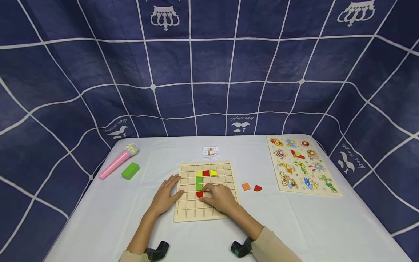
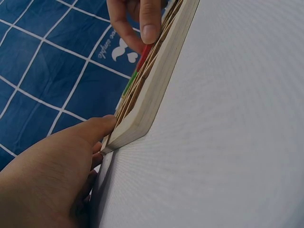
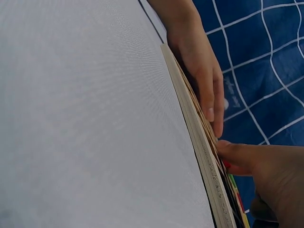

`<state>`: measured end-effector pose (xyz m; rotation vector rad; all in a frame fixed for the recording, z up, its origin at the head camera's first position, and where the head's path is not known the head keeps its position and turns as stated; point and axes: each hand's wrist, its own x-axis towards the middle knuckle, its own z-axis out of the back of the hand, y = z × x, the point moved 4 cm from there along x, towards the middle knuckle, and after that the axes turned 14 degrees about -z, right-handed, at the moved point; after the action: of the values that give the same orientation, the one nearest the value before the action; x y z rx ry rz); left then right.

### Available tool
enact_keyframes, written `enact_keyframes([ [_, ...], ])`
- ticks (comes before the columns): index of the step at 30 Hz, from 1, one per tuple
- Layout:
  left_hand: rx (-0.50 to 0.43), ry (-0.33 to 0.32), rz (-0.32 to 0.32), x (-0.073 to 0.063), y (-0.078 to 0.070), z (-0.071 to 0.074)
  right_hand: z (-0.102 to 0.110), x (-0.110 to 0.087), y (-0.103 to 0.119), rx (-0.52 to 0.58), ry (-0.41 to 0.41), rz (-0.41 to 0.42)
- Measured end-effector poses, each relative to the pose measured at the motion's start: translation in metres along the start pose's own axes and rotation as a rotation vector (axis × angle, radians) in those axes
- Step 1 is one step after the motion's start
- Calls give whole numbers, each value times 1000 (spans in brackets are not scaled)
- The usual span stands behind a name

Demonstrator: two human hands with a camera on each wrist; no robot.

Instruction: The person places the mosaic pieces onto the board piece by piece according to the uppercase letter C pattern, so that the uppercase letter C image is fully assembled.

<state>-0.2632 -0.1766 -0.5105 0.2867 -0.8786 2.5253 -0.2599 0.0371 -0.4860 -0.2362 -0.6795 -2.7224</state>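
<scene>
A wooden grid board [image 1: 186,214] lies on the table. On its left edge rests my left hand [image 1: 165,198], fingers extended; the left wrist view shows that thumb on the board's rim. My right hand [image 1: 220,197] reaches over the board, thumb and forefinger pinching a red quarter-circle piece [image 1: 199,194] at a grid cell below two green squares [image 1: 199,183]. Above the green ones sit a yellow quarter-circle [image 1: 199,173], a red square [image 1: 206,173] and another yellow quarter-circle [image 1: 213,173]. In the left wrist view, fingertips partly cover the red piece [image 2: 144,56].
Right of the board lie an orange square [image 1: 246,186] and a loose red quarter-circle [image 1: 258,188]. Behind it is a small pattern card [image 1: 211,153]. An insect puzzle board [image 1: 299,165] lies far right; a pink toy microphone [image 1: 118,161] and green block [image 1: 130,171] lie left.
</scene>
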Motion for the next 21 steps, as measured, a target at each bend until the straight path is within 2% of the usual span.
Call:
enact_keyframes([
  [13, 0, -8, -4, 0, 1, 1, 1, 0, -1, 14, -17, 12],
  [17, -1, -6, -9, 0, 1, 1, 9, 1, -3, 46, -5, -21],
  [21, -13, -3, -15, -1, 0, 1, 20, 0, -14, 82, 7, -71],
])
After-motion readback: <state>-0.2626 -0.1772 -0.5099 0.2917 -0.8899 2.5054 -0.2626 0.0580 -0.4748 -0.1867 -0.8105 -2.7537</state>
